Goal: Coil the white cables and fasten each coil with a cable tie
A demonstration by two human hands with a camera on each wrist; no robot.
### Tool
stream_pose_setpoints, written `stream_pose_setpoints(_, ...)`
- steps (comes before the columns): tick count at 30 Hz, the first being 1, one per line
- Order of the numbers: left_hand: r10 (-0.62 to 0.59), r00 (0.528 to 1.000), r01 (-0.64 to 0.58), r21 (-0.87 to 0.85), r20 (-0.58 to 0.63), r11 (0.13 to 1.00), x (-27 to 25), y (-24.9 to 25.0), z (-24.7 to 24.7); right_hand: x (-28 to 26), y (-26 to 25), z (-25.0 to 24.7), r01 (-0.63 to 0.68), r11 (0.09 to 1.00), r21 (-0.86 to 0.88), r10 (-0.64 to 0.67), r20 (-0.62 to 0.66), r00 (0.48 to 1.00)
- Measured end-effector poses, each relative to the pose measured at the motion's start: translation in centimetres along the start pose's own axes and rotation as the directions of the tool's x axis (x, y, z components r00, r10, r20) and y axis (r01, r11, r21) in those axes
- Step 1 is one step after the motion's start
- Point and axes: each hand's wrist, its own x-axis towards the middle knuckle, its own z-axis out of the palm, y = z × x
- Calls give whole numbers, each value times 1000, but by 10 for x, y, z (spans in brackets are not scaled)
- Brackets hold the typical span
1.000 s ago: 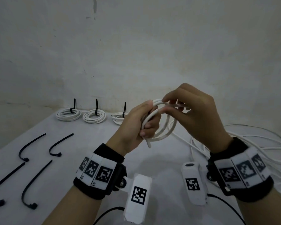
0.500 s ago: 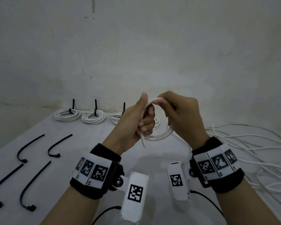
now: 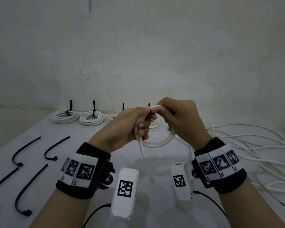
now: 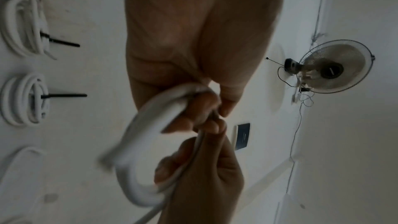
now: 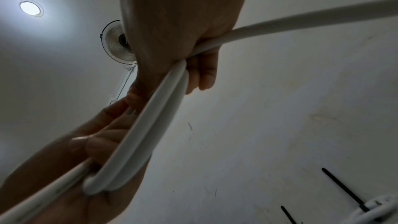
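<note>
Both hands hold a small white cable coil (image 3: pixel 160 142) in the air above the table's middle. My left hand (image 3: pixel 136 124) grips the coil's left side (image 4: pixel 150 118), and the cable's free end (image 3: pixel 141 150) hangs down below it. My right hand (image 3: pixel 174 116) pinches the cable at the coil's top (image 5: pixel 168 101), where the two hands meet. From the right hand the cable's loose length (image 5: pixel 301 19) runs off to the right. Several black cable ties (image 3: pixel 26 147) lie loose on the table at the left.
Finished coils (image 3: pixel 64 116) (image 3: pixel 91 119) with upright black ties stand in a row along the back edge by the wall. A tangle of loose white cables (image 3: pixel 253 153) covers the table's right side. A wall fan (image 4: pixel 336 67) shows in the wrist views.
My right hand has come down and left to meet the left hand at the coil's top. The coil has tightened into a rounder, smaller loop.
</note>
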Motion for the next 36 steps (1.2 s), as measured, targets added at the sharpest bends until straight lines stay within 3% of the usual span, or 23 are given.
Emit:
stream_pose_setpoints(4, 0, 1000, -2, -69, -23, 998, 2, 2, 7, -4, 0, 0, -48, 998, 41, 48, 2, 999)
stream_pose_setpoints(8, 56, 995, -82, -325, -86, 942, 5, 8, -6, -22, 15, -10, -167, 985, 44, 167, 15, 986)
stream_pose_setpoints(15, 165, 970, -234, -503, -178, 832, 5, 10, -26, -57, 38, -36, -206, 967, -149, 228, 149, 962)
stream_pose_setpoints(18, 182, 958, -275, -527, -223, 804, 7, 8, -27, -62, 38, -36, -78, 939, -335, 155, 210, 965)
stream_pose_setpoints(21, 187, 946, -305, -539, -265, 785, 10, 5, -26, -63, 33, -27, 86, 870, -486, 126, 388, 913)
stream_pose_setpoints(23, 186, 939, -320, -536, -289, 781, 12, 3, -24, -63, 28, -22, 190, 818, -543, 81, 435, 897)
stream_pose_setpoints(26, 195, 927, -342, -503, -322, 794, 13, 1, -20, -58, 18, -19, 355, 774, -524, -103, 450, 887)
stream_pose_setpoints(31, 237, 904, -379, -415, -355, 827, 16, -4, -8, -44, -13, -20, 595, 638, -489, -324, 531, 783)
stream_pose_setpoints(33, 245, 907, -372, -379, -344, 847, 17, -6, -5, -38, -29, -22, 633, 587, -504, -385, 514, 766)
stream_pose_setpoints(36, 261, 915, -347, -271, -306, 898, 18, -10, 1, -28, -44, -27, 621, 575, -532, -453, 424, 784)
